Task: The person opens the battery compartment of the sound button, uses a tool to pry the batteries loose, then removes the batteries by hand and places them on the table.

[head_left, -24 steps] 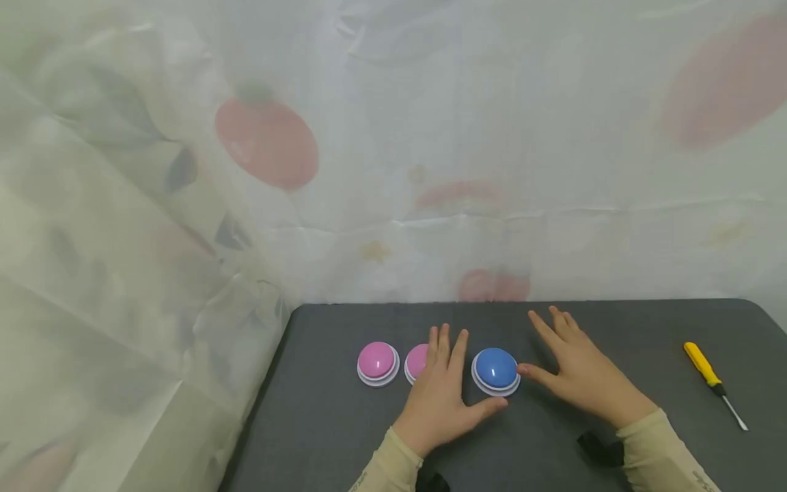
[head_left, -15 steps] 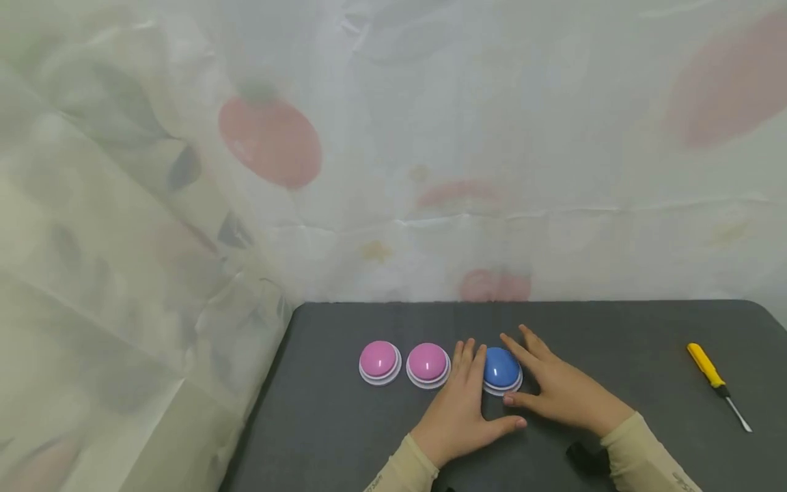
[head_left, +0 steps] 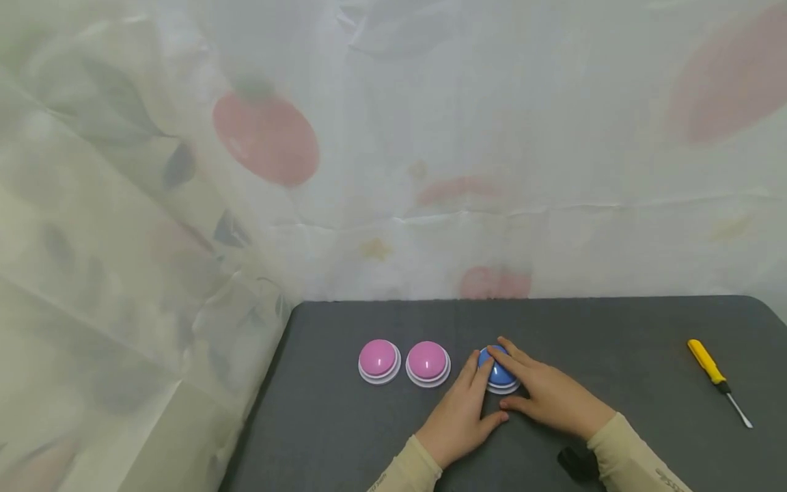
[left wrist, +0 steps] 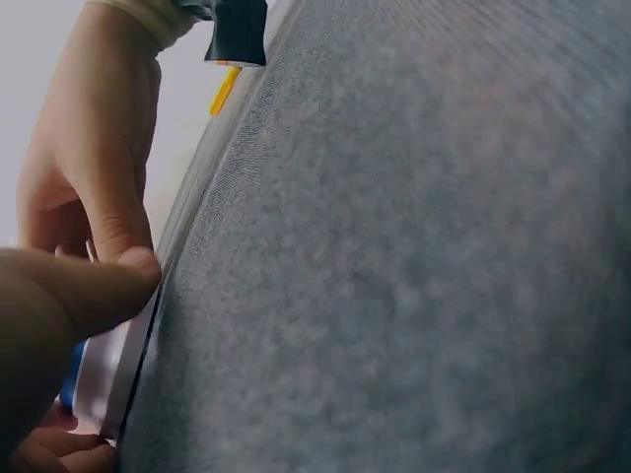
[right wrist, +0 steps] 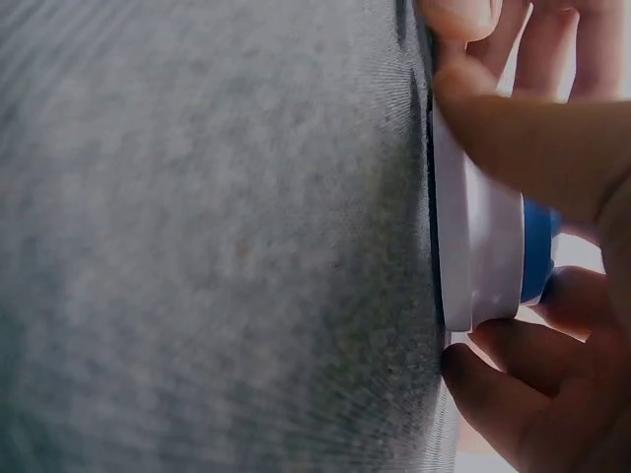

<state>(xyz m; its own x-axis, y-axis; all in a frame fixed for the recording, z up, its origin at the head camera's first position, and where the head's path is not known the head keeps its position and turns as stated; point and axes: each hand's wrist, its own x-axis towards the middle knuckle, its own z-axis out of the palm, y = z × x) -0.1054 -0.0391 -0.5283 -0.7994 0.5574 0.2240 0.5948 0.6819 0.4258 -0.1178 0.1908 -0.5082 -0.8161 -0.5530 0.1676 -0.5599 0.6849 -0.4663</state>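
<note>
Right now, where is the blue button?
In the head view, the blue button sits on the dark table between the left hand and the right hand, right of the nearest pink button.

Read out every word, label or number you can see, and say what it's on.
Nothing is readable.
Left sleeve: small marks, too blurred to read.
Right sleeve: same.
Blue button, pink buttons, screwdriver: no lettering visible.

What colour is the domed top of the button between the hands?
Blue; the button's domed top shows best in the head view.
</note>
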